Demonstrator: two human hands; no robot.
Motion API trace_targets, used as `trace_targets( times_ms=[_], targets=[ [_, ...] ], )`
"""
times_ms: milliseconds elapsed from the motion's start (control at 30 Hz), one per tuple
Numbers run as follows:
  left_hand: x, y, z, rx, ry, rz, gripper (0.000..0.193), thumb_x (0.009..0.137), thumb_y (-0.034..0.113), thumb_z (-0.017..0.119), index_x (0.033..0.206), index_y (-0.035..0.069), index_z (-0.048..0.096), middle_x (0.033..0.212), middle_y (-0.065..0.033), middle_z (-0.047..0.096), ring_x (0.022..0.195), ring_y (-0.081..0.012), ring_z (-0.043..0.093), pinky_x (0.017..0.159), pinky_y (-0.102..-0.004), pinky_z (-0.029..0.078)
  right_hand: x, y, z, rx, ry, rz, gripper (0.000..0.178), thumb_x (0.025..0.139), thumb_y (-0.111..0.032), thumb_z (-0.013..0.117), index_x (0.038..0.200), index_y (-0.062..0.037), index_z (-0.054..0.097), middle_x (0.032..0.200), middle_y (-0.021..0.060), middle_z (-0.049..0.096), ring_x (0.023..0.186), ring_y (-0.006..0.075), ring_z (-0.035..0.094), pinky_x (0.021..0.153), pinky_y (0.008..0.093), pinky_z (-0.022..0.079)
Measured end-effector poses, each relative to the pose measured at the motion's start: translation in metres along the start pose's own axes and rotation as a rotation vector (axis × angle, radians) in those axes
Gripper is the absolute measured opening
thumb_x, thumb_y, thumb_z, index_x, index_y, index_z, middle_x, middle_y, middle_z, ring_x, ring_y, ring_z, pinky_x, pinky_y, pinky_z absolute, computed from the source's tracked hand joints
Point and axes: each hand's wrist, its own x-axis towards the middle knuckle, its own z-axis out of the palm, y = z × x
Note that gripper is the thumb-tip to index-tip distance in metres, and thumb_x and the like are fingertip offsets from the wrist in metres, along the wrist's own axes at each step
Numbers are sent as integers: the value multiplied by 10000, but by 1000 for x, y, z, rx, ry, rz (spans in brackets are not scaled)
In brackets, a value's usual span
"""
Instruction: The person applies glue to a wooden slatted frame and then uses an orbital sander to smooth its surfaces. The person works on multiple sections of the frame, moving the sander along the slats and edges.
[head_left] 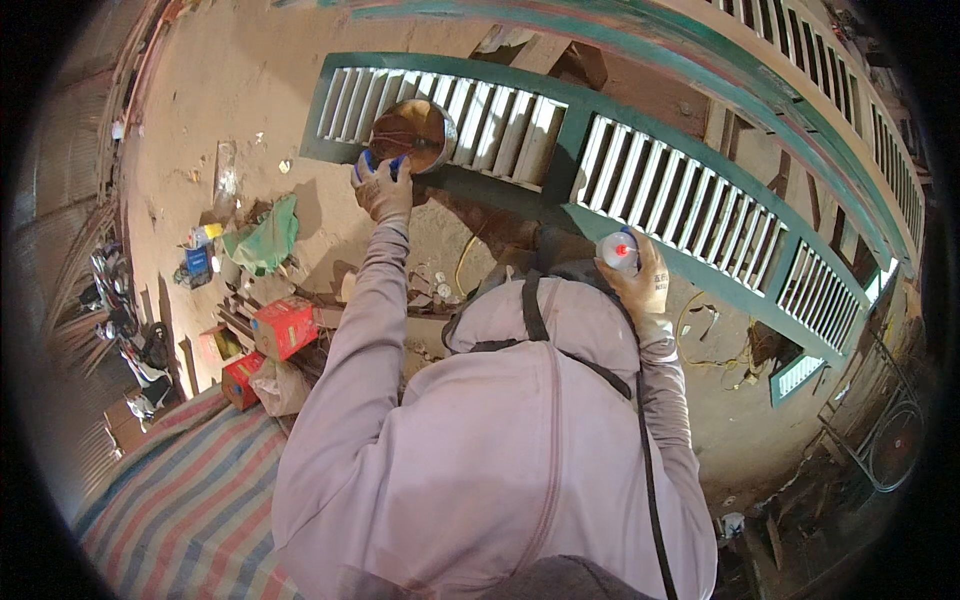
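My left hand (385, 190), in a pale glove with blue on the fingertips, is closed on the near rim of a round can (447, 135) with brown inside. The can is over the slats at the left end of a dark green louvred shutter frame (565, 150) with white slats. To the right, my gloved right hand (645, 278) is wrapped round a clear plastic bottle (612, 256) with a red tip, close to the frame's near edge. Part of the bottle is hidden by my fingers.
Another long green slatted frame (800, 110) stands beyond. Red boxes (284, 327), a plastic bag (280, 385), a green cloth (265, 240) and a blue can (198, 264) lie at left. A striped sheet (190, 490) covers the lower left. Coiled hose (893, 445) is at far right.
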Motion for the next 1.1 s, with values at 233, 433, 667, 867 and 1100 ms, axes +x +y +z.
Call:
trace_targets(
  times_ms=[233, 433, 667, 867, 1100],
  targets=[
    [11, 27, -8, 290, -313, -172, 606, 887, 723, 618, 1320, 311, 718, 1671, -167, 314, 1511, -483, 271, 1218, -529, 293, 3, 2, -6, -28, -14, 29, 669, 734, -352, 897, 1270, -42, 643, 1130, 187, 703, 1082, 393, 662, 948, 476, 516],
    [35, 39, -15, 306, -536, -278, 738, 833, 746, 673, 1396, 269, 663, 1678, -104, 322, 1506, -444, 317, 1146, -517, 420, -7, 23, -7, -36, 25, 51, 655, 737, -354, 897, 1254, -38, 647, 1117, 197, 704, 1058, 398, 668, 926, 472, 523],
    [46, 53, -10, 263, -593, -387, 872, 774, 688, 777, 1426, 130, 620, 1626, -85, 411, 1482, -351, 394, 1104, -492, 472, -2, 25, 3, -8, 58, 86, 656, 724, -363, 906, 1243, -45, 662, 1136, 216, 709, 1088, 404, 668, 946, 469, 523],
    [35, 43, 8, 154, -511, -467, 690, 833, 631, 751, 1358, 188, 679, 1607, -88, 432, 1480, -329, 395, 1112, -482, 458, 4, 19, 9, -27, 39, -12, 683, 719, -329, 915, 1276, -42, 643, 1187, 224, 687, 1103, 415, 653, 964, 474, 509],
    [12, 31, -1, 3, -277, -415, 412, 821, 558, 788, 1103, 258, 798, 1564, -136, 465, 1433, -364, 407, 1181, -467, 352, 19, 19, 20, -24, -88, 10, 668, 720, -271, 900, 1288, -42, 633, 1139, 185, 686, 1065, 370, 659, 953, 462, 510]
  ],
)
